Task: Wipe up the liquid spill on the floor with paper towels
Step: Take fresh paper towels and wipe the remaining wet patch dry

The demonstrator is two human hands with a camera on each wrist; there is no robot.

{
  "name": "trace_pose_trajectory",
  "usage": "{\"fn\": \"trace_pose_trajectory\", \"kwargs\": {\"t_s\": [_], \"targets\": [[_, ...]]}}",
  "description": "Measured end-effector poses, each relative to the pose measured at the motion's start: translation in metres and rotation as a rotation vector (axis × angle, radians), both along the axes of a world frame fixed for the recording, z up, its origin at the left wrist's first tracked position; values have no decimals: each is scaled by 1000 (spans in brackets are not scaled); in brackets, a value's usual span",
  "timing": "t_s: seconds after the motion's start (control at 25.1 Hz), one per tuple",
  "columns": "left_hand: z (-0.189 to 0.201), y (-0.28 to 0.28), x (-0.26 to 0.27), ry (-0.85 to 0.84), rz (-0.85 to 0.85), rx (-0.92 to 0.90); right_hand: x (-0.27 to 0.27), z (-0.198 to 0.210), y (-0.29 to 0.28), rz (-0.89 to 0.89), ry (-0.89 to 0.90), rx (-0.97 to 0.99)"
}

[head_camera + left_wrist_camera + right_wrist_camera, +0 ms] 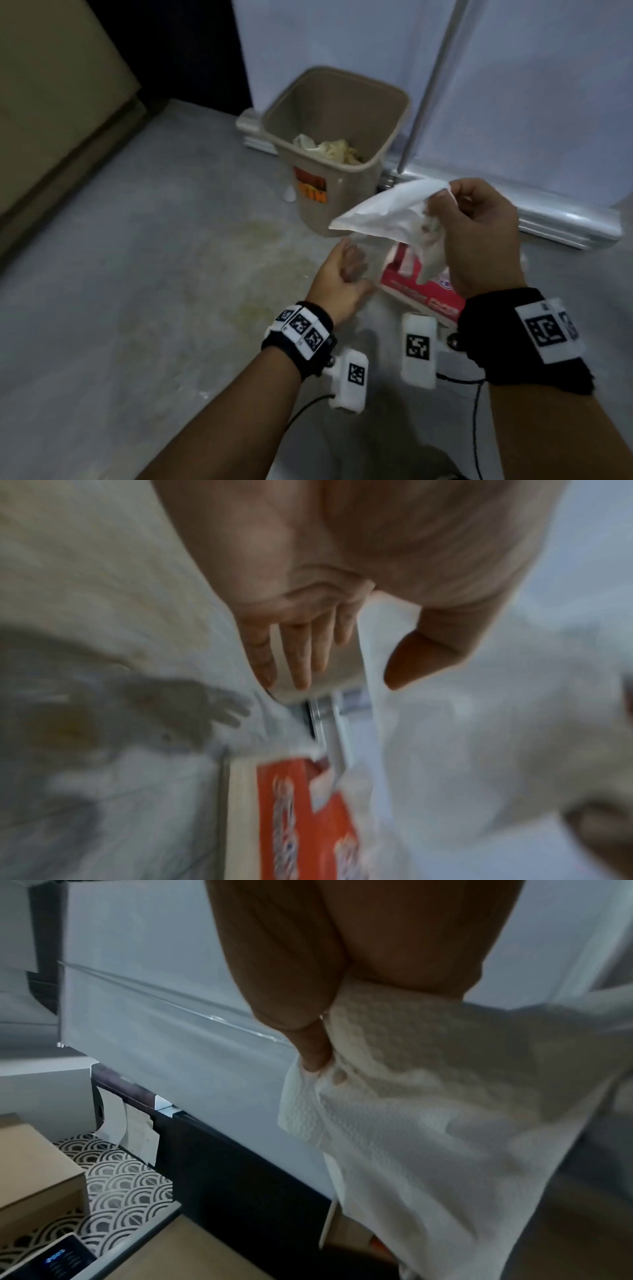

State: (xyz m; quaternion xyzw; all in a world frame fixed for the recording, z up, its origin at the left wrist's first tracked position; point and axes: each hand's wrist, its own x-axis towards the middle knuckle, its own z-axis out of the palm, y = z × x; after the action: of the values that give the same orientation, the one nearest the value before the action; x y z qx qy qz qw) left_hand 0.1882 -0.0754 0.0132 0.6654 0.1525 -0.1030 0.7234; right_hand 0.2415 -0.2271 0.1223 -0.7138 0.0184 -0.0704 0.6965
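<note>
My right hand [479, 219] grips a white paper towel [383, 212] in the air, above a red tissue box [421, 291] on the floor. The right wrist view shows the embossed towel [428, 1110] bunched under my fingers [313, 1053] and hanging down. My left hand [342, 270] hovers open just left of the box, below the towel's loose corner, fingers straight [301, 653]. A yellowish spill [253, 274] spreads over the grey floor left of my hands; the left wrist view catches a stain [65, 729] beside the red box [301, 818].
A tan waste bin [376, 102] holding crumpled used towels stands beyond the box, against a white wall with a metal base rail [565, 222]. A slanted metal pole [431, 82] rises behind it. A beige cabinet [51, 102] borders the floor at left.
</note>
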Motion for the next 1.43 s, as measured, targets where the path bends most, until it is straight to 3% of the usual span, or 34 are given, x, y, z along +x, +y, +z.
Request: {"fn": "trace_pose_trajectory", "kwargs": {"t_s": [0.16,0.32,0.44,0.56,0.68,0.84,0.92,1.0,1.08,1.2,1.28,1.35,1.43], "targets": [[13,88,-56,76,193,-252,-26,-14,69,215,187,76],[-7,146,-108,185,389,-417,-61,-36,154,437,416,127],[-20,185,-150,322,421,-543,-89,-50,219,535,583,212],[-21,218,-184,293,517,-607,-102,-72,263,653,792,272],[-26,263,-210,279,663,-378,-105,-95,293,650,821,143],[-46,292,-227,406,769,95,-105,-131,314,616,572,-485],[-58,290,-230,480,735,274,-111,-142,321,614,512,-588],[-66,284,-229,508,715,318,-121,-154,321,642,433,-601],[-75,278,-226,541,661,361,-136,-168,319,701,211,-787],[-88,272,-226,499,463,584,-162,-183,315,956,-110,-1206],[-93,277,-232,453,346,850,-179,-203,310,1159,-212,-1355],[-95,294,-242,573,316,1047,-190,-227,300,1202,-239,-1415],[-101,318,-256,763,255,1065,-194,-241,296,1135,-267,-1437]]}}
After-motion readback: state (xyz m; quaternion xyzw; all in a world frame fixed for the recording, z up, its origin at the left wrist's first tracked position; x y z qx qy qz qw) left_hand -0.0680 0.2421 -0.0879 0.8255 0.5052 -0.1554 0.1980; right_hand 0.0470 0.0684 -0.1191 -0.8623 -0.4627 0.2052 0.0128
